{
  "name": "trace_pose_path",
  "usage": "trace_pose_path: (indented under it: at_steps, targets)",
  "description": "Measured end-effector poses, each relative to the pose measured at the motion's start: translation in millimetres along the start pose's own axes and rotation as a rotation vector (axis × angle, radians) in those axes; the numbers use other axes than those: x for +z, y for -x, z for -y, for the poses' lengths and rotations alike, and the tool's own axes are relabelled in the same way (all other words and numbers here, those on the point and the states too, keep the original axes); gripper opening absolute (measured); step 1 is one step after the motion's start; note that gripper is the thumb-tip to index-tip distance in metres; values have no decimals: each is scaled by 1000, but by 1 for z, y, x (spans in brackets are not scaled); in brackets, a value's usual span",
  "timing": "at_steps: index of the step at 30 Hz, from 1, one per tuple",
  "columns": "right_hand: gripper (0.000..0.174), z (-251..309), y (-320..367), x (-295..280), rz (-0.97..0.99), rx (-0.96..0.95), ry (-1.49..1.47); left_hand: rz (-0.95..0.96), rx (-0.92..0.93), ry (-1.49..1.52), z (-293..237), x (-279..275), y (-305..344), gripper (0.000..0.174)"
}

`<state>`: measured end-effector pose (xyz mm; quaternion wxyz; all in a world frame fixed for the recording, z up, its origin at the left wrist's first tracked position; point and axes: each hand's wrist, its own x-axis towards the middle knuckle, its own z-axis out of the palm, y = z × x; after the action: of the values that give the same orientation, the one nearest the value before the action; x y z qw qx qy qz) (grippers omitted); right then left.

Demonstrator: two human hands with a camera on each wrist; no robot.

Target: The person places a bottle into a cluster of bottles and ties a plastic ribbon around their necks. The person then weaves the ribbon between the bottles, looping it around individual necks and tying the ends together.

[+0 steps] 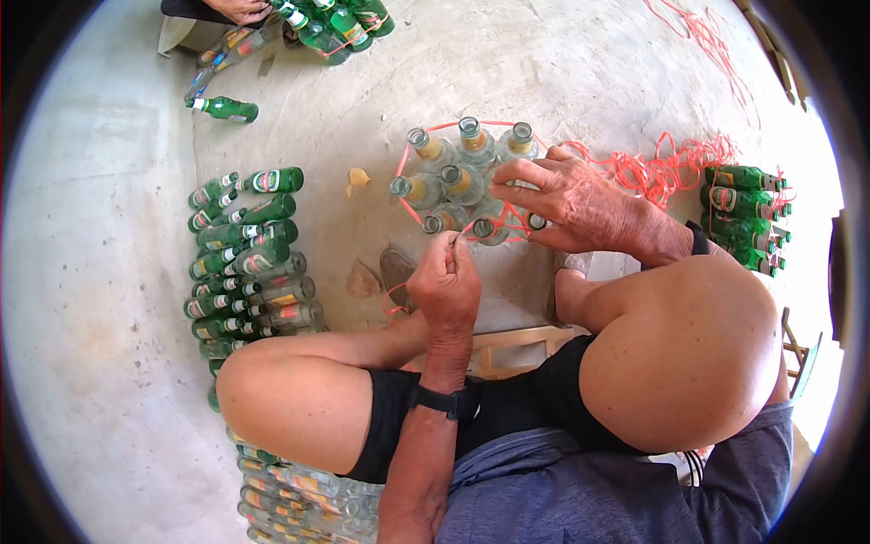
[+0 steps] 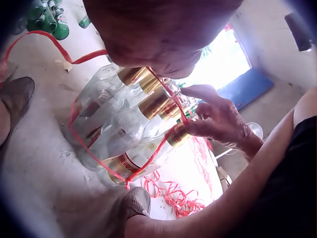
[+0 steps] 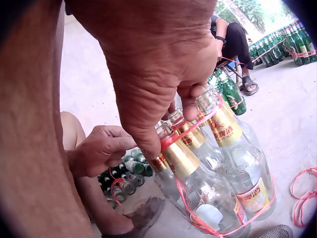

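In the head view, a cluster of clear glass bottles (image 1: 462, 184) with gold neck labels stands upright on the floor. A red plastic strap (image 2: 94, 154) rings the bodies low down, and more strap runs across the necks. My left hand (image 1: 444, 281) pinches the strap at the near side of the cluster; a loose tail hangs beside it. My right hand (image 1: 575, 199) is bent over the necks on the right. Its thumb (image 3: 151, 141) bears on a gold-labelled neck beside the strap, with the other fingers curled in among the necks, partly hidden.
Green bottles (image 1: 263, 208) lie stacked to the left, with clear ones (image 1: 299, 494) nearer me. A tangle of red strap (image 1: 657, 172) and a green bundle (image 1: 743, 213) are on the right. Another person's hand (image 1: 240, 9) appears at the top left, near tied green bottles (image 1: 340, 27).
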<state>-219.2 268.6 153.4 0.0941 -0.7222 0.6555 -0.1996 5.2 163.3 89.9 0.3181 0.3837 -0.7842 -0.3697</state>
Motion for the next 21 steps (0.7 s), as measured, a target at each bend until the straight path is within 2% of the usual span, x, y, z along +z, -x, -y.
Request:
trace_pose_path:
  at_steps: [4,10,13,16,21]
  targets:
    - [53,0,1,1,-12,-55,22,-8,-111,74,0,3,3,7]
    - [47,3,5,5,26,-111,175,-4,-205,32,-2,4,3,11]
    - [47,3,5,5,2,-129,186,17,-125,7,-4,4,1,16]
    - [48,4,5,5,-23,-155,239,27,81,-22,4,6,-1,23]
    - [47,5,5,5,6,-154,295,87,105,-107,2,1,0,27]
